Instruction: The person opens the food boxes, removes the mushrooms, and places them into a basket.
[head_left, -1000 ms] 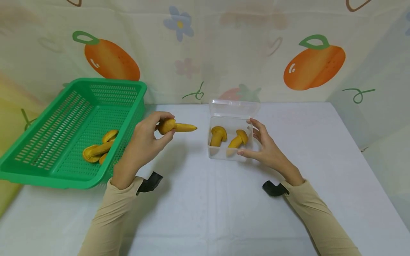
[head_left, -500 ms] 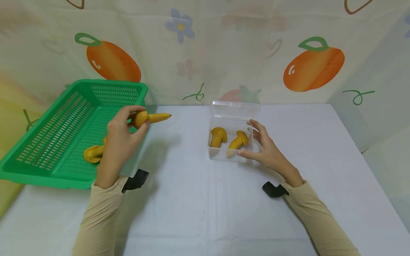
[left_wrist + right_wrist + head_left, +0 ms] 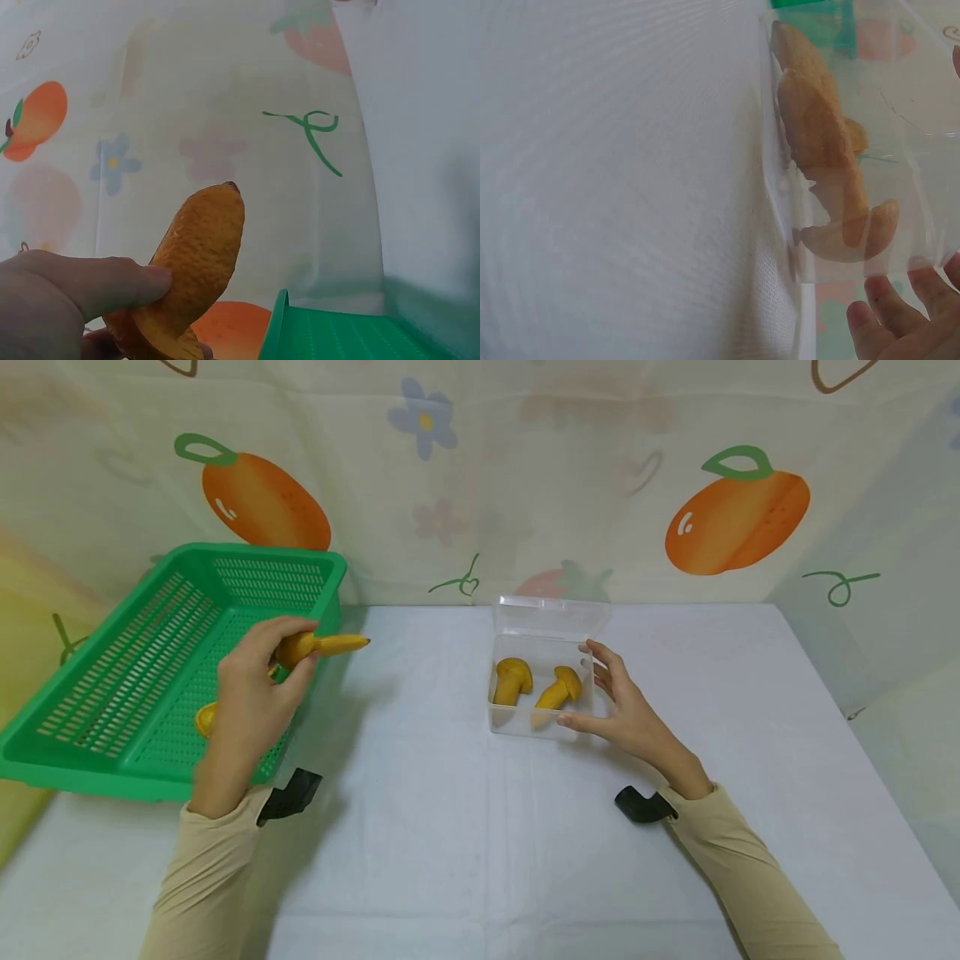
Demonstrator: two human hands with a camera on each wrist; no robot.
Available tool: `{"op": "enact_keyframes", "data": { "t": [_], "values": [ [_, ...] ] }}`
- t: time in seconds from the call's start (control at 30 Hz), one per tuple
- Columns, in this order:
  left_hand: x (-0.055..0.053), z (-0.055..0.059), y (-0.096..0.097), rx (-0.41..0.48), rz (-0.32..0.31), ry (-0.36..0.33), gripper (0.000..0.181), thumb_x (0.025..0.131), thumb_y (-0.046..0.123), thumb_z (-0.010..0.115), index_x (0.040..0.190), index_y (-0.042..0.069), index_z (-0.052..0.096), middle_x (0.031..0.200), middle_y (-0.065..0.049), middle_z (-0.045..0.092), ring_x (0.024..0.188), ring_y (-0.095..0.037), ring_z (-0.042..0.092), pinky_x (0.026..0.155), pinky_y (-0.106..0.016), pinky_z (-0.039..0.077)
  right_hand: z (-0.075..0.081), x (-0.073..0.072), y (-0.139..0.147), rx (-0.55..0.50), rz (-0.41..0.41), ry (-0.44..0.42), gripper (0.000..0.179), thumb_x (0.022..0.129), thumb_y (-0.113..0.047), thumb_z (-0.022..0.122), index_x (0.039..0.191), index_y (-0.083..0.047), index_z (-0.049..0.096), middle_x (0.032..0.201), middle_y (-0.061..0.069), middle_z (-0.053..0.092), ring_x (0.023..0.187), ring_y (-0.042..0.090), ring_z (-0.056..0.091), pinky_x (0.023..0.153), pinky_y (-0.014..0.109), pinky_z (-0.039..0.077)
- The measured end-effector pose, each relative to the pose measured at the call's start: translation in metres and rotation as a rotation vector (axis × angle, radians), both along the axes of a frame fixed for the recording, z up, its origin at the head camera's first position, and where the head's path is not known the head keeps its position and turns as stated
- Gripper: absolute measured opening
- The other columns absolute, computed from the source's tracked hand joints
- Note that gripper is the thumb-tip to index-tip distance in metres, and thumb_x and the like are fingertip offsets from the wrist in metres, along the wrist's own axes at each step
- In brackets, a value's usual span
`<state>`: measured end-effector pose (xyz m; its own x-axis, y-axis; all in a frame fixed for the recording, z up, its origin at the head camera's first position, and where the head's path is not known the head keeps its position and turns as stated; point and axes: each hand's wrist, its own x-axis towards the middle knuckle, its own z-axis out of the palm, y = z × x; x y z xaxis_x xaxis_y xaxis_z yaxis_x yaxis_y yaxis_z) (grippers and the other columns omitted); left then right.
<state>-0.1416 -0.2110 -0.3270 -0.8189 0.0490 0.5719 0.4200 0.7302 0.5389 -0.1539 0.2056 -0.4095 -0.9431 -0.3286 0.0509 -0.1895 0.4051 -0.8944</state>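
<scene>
My left hand (image 3: 251, 706) pinches a yellow-brown mushroom (image 3: 341, 644) by its cap, above the right side of a green plastic basket (image 3: 266, 578). The stem points right; in the left wrist view the thumb presses on the mushroom (image 3: 201, 251). Part of another mushroom (image 3: 206, 719) shows in the basket, partly behind my wrist. My right hand (image 3: 630, 714) grips the right side of a clear plastic box (image 3: 517, 721), thumb at the front. Inside lie a left mushroom (image 3: 512, 677) and a right mushroom (image 3: 564, 683). The box's lid (image 3: 552, 615) stands raised at the back.
A white cloth covers the table (image 3: 420, 827). Behind it hangs a curtain (image 3: 480, 460) printed with fruit and flowers. The basket stands at the left, apart from the box. A black strap piece (image 3: 645, 804) sits at my right cuff, another (image 3: 291, 795) at the left.
My left hand has moved left with the mushroom, from over the table to over the basket's right side, covering most of the mushrooms there. The right hand and box have stayed in place.
</scene>
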Motion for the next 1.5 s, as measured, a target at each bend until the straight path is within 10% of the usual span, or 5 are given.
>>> {"op": "enact_keyframes", "data": {
  "t": [0.9, 1.13, 1.5],
  "values": [
    [0.011, -0.004, -0.053, 0.042, 0.204, -0.2, 0.032, 0.096, 0.004, 0.06, 0.127, -0.001, 0.058, 0.122, -0.014, 0.057, 0.093, 0.011, 0.043, 0.077, 0.0, 0.038, -0.001, -0.001, 0.0, -0.005, -0.002, 0.008, 0.103, 0.083, -0.019, 0.08, 0.159, -0.019, 0.01, 0.164, 0.003, 0.02, 0.152, 0.034, 0.019, 0.124, 0.05, 0.019],
    [0.012, -0.005, -0.058, -0.012, 0.293, -0.301, 0.035, 0.097, 0.004, 0.057, 0.131, -0.001, 0.056, 0.127, -0.025, 0.055, 0.09, -0.016, 0.045, 0.067, -0.015, 0.033, -0.001, 0.0, 0.0, -0.002, -0.008, 0.003, 0.104, 0.083, -0.02, 0.08, 0.159, -0.02, 0.01, 0.164, 0.003, 0.02, 0.152, 0.033, 0.02, 0.124, 0.05, 0.019],
    [0.014, -0.005, -0.061, -0.083, 0.244, -0.434, 0.036, 0.096, 0.0, 0.054, 0.132, -0.002, 0.055, 0.126, -0.032, 0.049, 0.106, -0.047, 0.047, 0.076, -0.044, 0.04, -0.001, -0.001, 0.0, 0.003, -0.001, 0.01, 0.103, 0.083, -0.02, 0.08, 0.159, -0.02, 0.01, 0.164, 0.002, 0.019, 0.152, 0.033, 0.021, 0.124, 0.05, 0.02]
  ]
}}
